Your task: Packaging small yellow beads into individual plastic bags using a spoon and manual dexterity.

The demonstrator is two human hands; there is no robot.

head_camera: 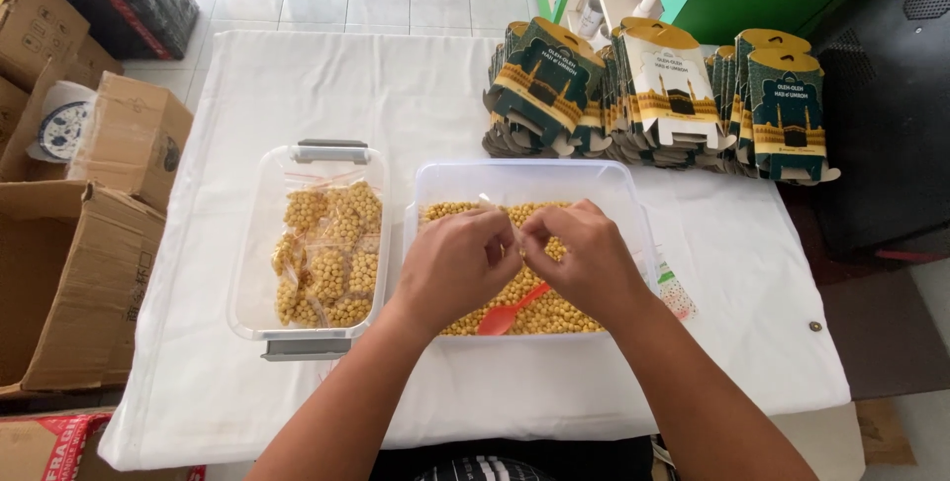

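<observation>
Yellow chickpeas under two busy hands

Left hand (457,265) and right hand (584,261) meet fingertip to fingertip above the clear tub (524,176) of yellow chickpeas (544,315), both pinched shut on a small clear bag (517,234) held between them. An orange scoop (510,313) lies in the chickpeas just below the hands; filled bags (327,255) sit in the container (315,154) to the left.

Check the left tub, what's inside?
The left tub holds small clear bags filled with yellow round pieces, piled loosely. How many bags lie underneath is covered by the top ones. Both hands, left hand and right hand, work over the other tub.
</observation>
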